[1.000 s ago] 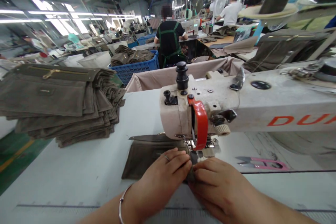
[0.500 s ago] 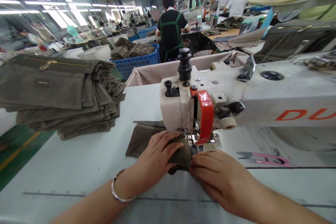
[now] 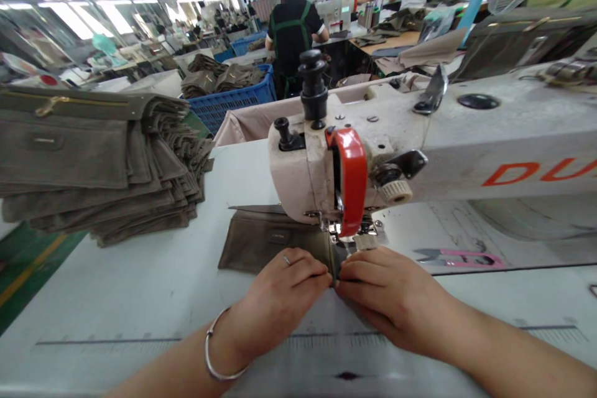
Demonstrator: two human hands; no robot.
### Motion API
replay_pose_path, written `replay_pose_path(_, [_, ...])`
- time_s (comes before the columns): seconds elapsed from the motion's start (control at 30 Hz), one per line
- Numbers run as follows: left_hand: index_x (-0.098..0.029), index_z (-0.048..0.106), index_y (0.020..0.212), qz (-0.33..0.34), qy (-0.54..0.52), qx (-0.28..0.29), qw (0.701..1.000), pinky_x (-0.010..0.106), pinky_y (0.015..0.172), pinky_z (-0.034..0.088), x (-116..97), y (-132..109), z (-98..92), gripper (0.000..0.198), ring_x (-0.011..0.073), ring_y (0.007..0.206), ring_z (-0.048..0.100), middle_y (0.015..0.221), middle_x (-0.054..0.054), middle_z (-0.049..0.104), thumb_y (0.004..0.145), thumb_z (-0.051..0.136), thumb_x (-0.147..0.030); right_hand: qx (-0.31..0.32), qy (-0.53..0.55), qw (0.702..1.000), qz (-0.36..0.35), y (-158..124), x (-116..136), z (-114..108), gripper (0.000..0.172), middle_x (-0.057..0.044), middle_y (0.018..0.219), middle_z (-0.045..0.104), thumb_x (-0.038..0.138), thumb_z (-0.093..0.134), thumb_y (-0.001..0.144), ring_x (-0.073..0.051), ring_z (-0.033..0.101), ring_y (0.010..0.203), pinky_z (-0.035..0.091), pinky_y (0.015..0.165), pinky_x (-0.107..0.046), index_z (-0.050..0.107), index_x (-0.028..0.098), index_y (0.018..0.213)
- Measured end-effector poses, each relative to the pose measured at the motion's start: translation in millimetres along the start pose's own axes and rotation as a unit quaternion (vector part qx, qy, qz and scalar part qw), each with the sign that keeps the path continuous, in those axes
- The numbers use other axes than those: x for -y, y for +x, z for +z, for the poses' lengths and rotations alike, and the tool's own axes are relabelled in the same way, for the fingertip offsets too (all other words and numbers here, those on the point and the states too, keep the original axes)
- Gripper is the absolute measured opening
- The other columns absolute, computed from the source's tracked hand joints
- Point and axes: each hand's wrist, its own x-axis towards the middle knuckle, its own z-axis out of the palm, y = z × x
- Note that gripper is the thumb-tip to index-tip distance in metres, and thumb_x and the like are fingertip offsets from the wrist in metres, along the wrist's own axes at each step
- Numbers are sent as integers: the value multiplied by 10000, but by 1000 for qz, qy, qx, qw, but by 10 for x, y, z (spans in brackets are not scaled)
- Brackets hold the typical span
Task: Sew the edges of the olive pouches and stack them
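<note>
Pinching the olive canvas pouch [image 3: 273,237] narrowly between them, the left hand [image 3: 280,298] and right hand [image 3: 392,292] hold its edge just before the sewing machine's presser foot [image 3: 366,239].

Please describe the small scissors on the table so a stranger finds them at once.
Start at the white sewing machine with orange letters on its arm. Below that arm, past the right hand, lie the scissors; only they have pink handles.

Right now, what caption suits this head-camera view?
Left hand and right hand hold a fabric pouch at a sewing machine.
</note>
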Motion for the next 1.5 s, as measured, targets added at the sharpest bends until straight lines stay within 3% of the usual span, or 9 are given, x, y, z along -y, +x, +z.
replay_pose_path(0.2, [-152, 604, 1049, -2, -15, -39, 999, 319, 897, 462, 0, 24, 36, 159, 163, 973, 537, 1023, 33, 626, 925, 525, -89, 3, 9, 1000, 1, -2, -5, 5, 226, -65, 961, 639, 161, 470, 919, -203, 559, 927, 443, 784, -367, 640, 188, 1066])
replay_pose_path(0.57, [-155, 612, 994, 4, -19, -50, 999, 337, 869, 463, 9, 91, 31, 147, 167, 925, 566, 959, 34, 641, 921, 510, -79, 33, 17, 999, 19, 7, 16, -15, 235, -62, 999, 617, 142, 467, 909, -216, 523, 944, 407, 813, -390, 613, 183, 1088])
replay_pose_path(0.77, [-155, 606, 1022, -16, -49, -56, 997, 349, 905, 453, 7, 53, 57, 155, 181, 956, 533, 1006, 41, 623, 912, 529, -78, 46, 7, 998, 31, 21, 23, -1, 172, -48, 1002, 611, 150, 484, 889, -222, 513, 943, 393, 791, -392, 606, 181, 1007])
replay_pose_path(1.1, [-125, 596, 1064, 32, -46, -37, 998, 306, 926, 478, 65, 64, -10, 173, 164, 990, 555, 1031, 52, 634, 924, 508, -74, 48, 22, 998, 41, 2, 59, -19, 363, -33, 1217, 584, 113, 500, 837, -206, 495, 1115, 375, 937, -383, 539, 207, 1185])
replay_pose_path(1.33, [-131, 566, 1128, 98, -5, -4, 995, 283, 1052, 434, 201, 0, -37, 186, 129, 1091, 571, 1147, 33, 646, 964, 479, -121, 29, -7, 999, 25, 32, 71, -29, 280, -36, 1161, 625, 125, 469, 857, -206, 549, 1063, 435, 882, -373, 586, 189, 1104])
replay_pose_path(1.5, [-151, 560, 1147, 89, 18, 8, 996, 249, 1072, 412, 332, 9, 59, 215, 96, 1116, 568, 1135, 12, 658, 986, 421, -124, -11, -30, 999, 24, 41, 34, 12, 391, -24, 1182, 631, 135, 479, 859, -213, 581, 1023, 474, 869, -396, 539, 205, 1240])
